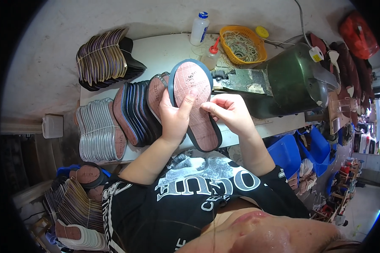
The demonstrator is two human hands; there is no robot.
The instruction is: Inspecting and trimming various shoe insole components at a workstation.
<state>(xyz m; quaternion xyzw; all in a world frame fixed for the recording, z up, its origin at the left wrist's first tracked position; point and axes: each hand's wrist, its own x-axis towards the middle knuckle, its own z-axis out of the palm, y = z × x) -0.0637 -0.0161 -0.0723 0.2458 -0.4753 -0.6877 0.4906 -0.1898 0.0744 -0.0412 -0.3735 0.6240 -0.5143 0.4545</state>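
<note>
Raised above the table is a shoe insole (198, 126), pinkish and grid-patterned on top, with a dark edge and handwritten marks near its broad end. My left hand (176, 118) grips its left side, thumb lying across the top face and fingers underneath. At the narrow waist, my right hand (232, 113) pinches the right edge between thumb and forefinger; its other fingers are curled. Just left of my left hand, loose insoles (154, 92) lean against a row of dark-edged insoles (135, 111).
A tied grey insole bundle (98, 130) and a tied yellowish bundle (101, 57) stand on the left. A green machine (289, 80) occupies the right. Behind are a white bottle (199, 30), a red-capped bottle (210, 58) and a yellow basket (264, 55) of pale loops. Blue bins (285, 152) sit lower right.
</note>
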